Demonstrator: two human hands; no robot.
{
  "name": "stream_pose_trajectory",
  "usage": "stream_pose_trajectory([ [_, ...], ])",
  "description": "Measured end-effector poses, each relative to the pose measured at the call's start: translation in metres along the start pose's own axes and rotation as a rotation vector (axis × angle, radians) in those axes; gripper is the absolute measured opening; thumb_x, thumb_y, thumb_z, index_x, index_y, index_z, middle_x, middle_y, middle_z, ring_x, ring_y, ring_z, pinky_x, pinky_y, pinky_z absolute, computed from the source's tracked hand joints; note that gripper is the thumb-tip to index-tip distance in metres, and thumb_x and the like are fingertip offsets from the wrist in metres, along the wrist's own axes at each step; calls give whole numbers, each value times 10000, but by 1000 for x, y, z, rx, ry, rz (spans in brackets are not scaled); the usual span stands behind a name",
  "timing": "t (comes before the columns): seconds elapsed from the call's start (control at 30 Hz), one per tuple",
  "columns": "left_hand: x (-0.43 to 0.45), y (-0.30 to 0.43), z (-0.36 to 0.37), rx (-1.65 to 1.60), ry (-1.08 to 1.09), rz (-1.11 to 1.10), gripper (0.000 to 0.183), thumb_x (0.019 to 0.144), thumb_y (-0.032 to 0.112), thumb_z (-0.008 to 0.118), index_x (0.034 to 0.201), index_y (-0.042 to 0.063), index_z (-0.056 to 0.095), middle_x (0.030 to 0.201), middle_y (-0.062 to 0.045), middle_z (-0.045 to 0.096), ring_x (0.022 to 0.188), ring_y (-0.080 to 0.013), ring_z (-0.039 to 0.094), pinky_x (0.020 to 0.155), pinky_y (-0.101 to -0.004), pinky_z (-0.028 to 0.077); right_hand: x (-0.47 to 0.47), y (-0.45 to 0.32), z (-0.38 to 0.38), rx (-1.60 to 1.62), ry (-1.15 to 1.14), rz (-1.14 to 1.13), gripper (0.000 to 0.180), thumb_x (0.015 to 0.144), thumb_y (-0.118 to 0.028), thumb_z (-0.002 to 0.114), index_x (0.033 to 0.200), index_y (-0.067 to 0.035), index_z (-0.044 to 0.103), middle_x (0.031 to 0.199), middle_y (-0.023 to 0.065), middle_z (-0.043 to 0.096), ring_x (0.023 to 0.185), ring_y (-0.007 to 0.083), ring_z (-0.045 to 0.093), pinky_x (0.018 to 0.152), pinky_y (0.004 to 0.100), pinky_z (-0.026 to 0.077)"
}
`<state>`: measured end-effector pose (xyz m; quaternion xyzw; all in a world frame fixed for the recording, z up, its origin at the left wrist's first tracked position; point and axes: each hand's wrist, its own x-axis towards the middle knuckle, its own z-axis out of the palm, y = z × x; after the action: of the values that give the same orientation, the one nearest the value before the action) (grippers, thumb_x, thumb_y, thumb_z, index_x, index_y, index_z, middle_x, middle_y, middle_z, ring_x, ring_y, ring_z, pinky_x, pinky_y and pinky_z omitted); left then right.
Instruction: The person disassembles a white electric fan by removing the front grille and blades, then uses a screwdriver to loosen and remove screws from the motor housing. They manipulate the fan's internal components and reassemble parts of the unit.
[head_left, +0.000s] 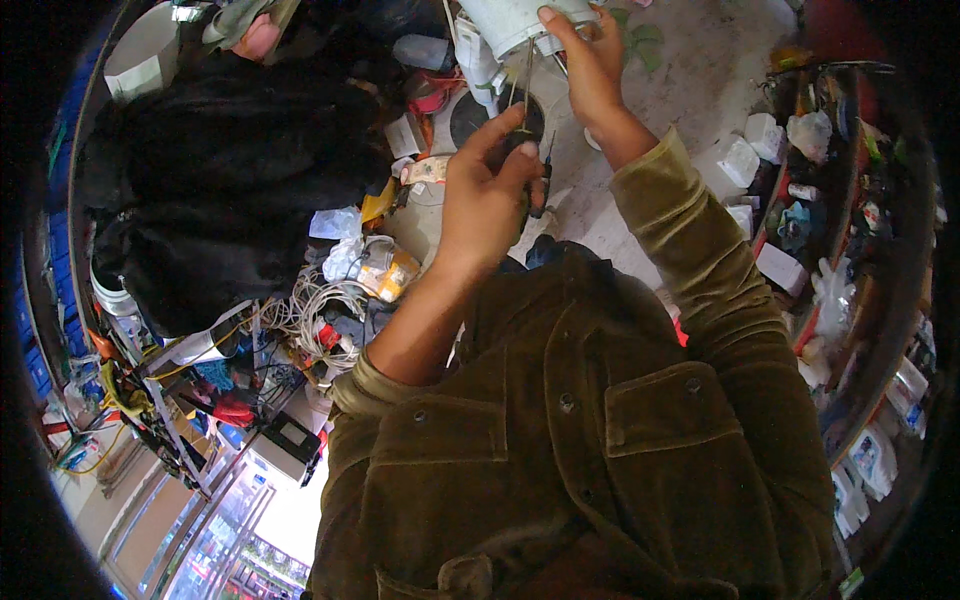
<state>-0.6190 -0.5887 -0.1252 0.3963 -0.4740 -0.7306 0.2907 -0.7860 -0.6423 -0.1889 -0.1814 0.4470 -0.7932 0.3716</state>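
At the top of the head view, my right hand (592, 71) grips the rim of a whitish cylindrical container (517, 22), thumb on its outer wall. My left hand (487, 180) is closed around the dark handle of a screwdriver-like tool. The tool's long thin metal shaft (529, 82) points up to the container's rim; its tip is hidden there. A second dark-handled tool (547, 176) with a thin shaft shows beside my left fingers; whether that hand also holds it I cannot tell. A white plastic bottle (476, 56) with a nozzle is left of the container.
Black fabric (240, 165) covers something large on the left. Below it lie coiled pale cables (322, 307) and mixed clutter. A round black object (469, 120) is behind my left hand. Shelves on the right hold white boxes (781, 268), plastic bags and bottles (874, 457).
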Motion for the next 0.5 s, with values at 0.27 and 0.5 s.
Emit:
stream_pose_trajectory([
  [0.27,1,-1,8,14,29,31,428,906,81,538,1297,-58,434,742,-69,567,563,-115,524,513,-240,413,10,20,-3,-189,154,-82,729,780,-237,759,1314,30,339,1174,170,504,982,263,555,743,368,483],
  [0.5,-1,-13,15,-26,46,78,444,913,78,529,1310,-74,400,744,-67,558,565,-113,524,514,-244,417,11,24,-5,-50,89,-132,538,802,-204,730,1183,21,425,1103,155,532,935,263,565,747,382,476],
])
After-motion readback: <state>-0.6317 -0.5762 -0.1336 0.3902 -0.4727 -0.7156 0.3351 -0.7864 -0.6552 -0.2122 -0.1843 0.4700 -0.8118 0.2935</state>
